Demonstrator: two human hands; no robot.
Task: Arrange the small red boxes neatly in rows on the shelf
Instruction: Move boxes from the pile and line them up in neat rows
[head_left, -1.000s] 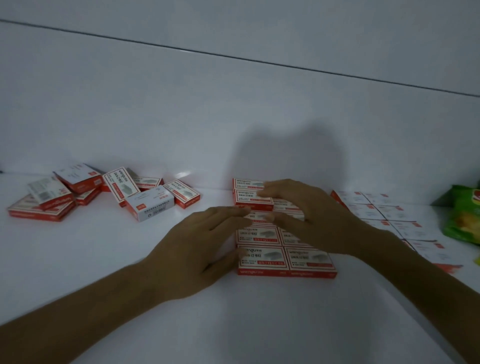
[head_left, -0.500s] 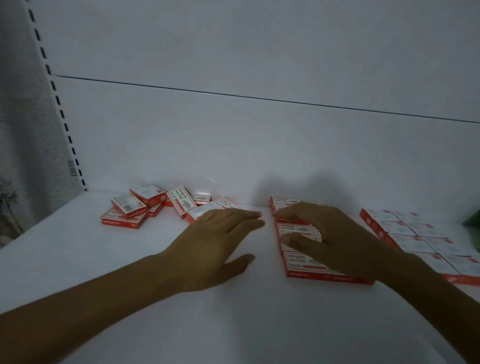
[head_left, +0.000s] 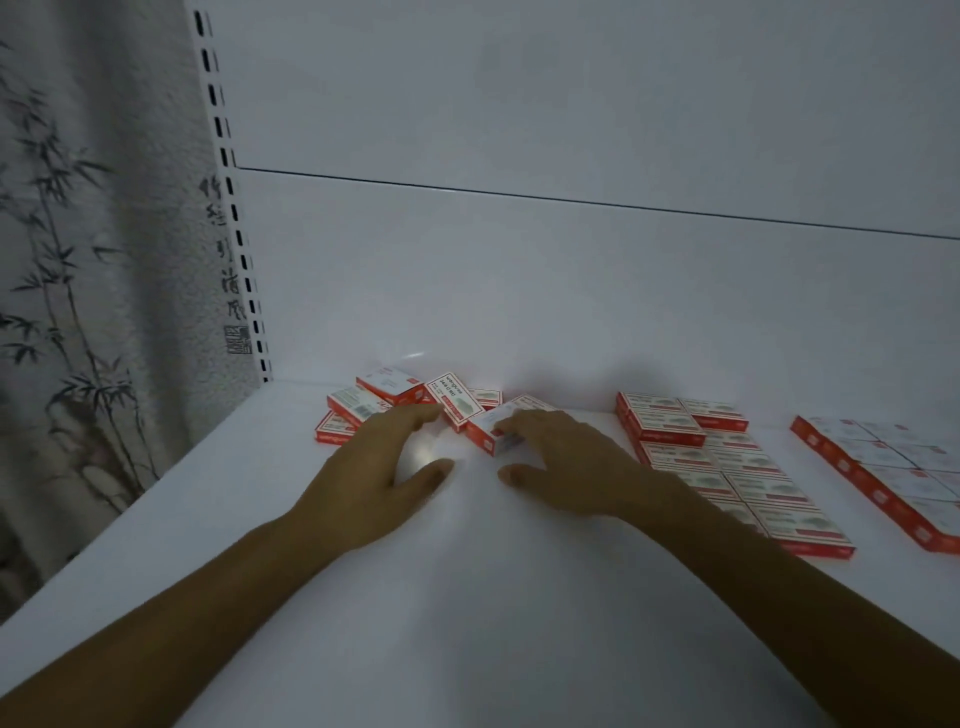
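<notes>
- Two tidy blocks of small red-and-white cardboard boxes (head_left: 670, 434) already lie flat in rows on the white shelf (head_left: 519, 597). There's the middle block (head_left: 748, 483) and the right block (head_left: 893, 467), which runs off the frame edge.
- What's left is the loose pile (head_left: 400, 405) at the far left by the back wall. The boxes there are tilted and overlapping, so I can't count them exactly.
- On the left hand (head_left: 379, 467) the grip is open and holds nothing. The fingers are spread, with the tips at the near edge of the pile.
- On the right hand (head_left: 566, 462) the grip is open too. The fingertips rest on top of the nearest stray box (head_left: 488, 434), and the thumb is apart from it, down near the shelf.
- I'd guess we're well past halfway. What remains is pulling those strays over into rows beside the middle block.
</notes>
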